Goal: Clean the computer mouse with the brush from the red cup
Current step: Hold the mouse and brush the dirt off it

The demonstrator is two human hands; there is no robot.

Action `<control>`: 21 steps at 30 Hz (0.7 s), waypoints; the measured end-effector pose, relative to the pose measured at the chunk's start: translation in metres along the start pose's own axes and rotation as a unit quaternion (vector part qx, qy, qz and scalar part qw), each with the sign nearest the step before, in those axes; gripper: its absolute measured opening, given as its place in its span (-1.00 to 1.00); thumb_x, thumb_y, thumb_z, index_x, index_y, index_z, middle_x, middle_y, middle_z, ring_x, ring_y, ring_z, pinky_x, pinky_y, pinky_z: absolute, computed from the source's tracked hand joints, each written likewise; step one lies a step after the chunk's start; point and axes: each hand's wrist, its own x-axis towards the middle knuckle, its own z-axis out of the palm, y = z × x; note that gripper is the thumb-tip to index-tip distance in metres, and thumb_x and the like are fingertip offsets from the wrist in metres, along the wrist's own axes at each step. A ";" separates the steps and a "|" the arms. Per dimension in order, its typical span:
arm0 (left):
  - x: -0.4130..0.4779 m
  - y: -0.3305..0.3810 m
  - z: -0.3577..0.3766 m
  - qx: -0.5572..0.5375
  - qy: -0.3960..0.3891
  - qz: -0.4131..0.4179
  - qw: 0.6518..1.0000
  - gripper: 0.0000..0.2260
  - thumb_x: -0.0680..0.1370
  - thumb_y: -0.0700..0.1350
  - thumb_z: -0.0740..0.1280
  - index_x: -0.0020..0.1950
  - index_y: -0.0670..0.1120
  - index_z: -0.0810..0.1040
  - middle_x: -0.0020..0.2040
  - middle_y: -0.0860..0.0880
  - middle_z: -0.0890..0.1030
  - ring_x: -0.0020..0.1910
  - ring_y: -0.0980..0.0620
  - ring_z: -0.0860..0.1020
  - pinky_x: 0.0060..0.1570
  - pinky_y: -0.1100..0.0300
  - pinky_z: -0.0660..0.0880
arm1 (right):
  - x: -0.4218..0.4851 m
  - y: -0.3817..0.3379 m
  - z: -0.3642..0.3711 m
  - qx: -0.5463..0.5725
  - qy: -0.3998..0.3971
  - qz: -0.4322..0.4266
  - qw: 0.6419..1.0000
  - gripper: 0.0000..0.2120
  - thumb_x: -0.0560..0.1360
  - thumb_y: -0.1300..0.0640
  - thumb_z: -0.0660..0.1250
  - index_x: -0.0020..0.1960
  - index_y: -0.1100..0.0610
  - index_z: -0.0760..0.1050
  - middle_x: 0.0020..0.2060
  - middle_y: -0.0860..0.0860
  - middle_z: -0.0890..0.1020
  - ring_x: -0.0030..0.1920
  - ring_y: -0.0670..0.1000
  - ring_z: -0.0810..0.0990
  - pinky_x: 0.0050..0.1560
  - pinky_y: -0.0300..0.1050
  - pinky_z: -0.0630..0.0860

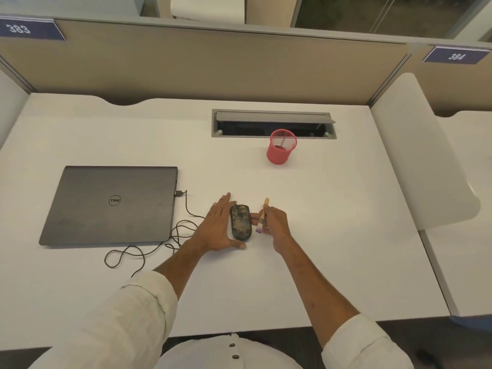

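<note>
The dirty computer mouse (241,222) lies near the middle of the white desk (332,235), just right of a closed laptop (111,206) and its looped cable (186,203). The left hand (217,227) lies flat against the mouse's left side, fingers straight, thumb round its near end. The right hand (275,223) grips the brush (263,215) with its bristles down, just right of the mouse. The red cup (281,150) stands farther back.

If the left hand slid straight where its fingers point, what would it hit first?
Likely the left hand meets bare desk until the grey cable hatch, passing left of the red cup.
</note>
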 end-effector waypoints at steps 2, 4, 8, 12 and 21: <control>-0.001 0.002 0.001 -0.015 0.003 -0.006 1.000 0.24 0.34 0.34 0.67 0.76 -0.12 0.04 0.81 -0.07 -0.16 0.80 -0.05 -0.17 0.77 -0.07 -0.12 | 0.001 0.000 0.001 -0.004 0.004 0.003 1.000 -0.68 0.80 0.03 0.22 0.02 0.22 0.56 0.08 0.26 0.80 0.11 0.24 0.81 -0.28 -0.08 0.64; -0.002 0.003 0.002 -0.022 0.000 -0.013 1.000 0.24 0.34 0.32 0.68 0.76 -0.13 0.05 0.81 -0.08 -0.17 0.80 -0.06 -0.18 0.78 -0.06 -0.12 | 0.002 0.000 0.002 -0.005 0.007 0.001 1.000 -0.65 0.80 -0.03 0.22 -0.02 0.19 0.55 0.06 0.23 0.81 0.08 0.21 0.82 -0.29 -0.11 0.61; -0.001 0.002 0.000 -0.026 -0.004 -0.015 1.000 0.23 0.34 0.31 0.69 0.75 -0.13 0.07 0.81 -0.07 -0.15 0.80 -0.05 -0.17 0.77 -0.06 -0.09 | 0.002 0.002 0.005 -0.002 0.019 -0.004 1.000 -0.58 0.78 -0.13 0.24 -0.07 0.16 0.55 0.01 0.21 0.81 0.05 0.19 0.82 -0.29 -0.12 0.62; 0.000 0.001 0.000 -0.018 -0.007 -0.009 1.000 0.25 0.33 0.33 0.68 0.75 -0.14 0.06 0.81 -0.09 -0.15 0.80 -0.07 -0.17 0.77 -0.09 -0.09 | 0.001 0.002 0.005 0.002 0.014 -0.006 1.000 -0.58 0.79 -0.12 0.23 -0.06 0.17 0.54 0.04 0.23 0.81 0.06 0.21 0.82 -0.32 -0.12 0.61; 0.002 0.002 0.004 -0.011 -0.003 -0.004 1.000 0.23 0.34 0.35 0.66 0.75 -0.13 0.08 0.80 -0.12 -0.12 0.80 -0.09 -0.17 0.77 -0.10 -0.09 | -0.003 0.004 0.003 0.009 0.001 0.003 1.000 -0.60 0.79 -0.13 0.23 0.01 0.17 0.55 0.06 0.21 0.81 0.07 0.19 0.82 -0.31 -0.14 0.61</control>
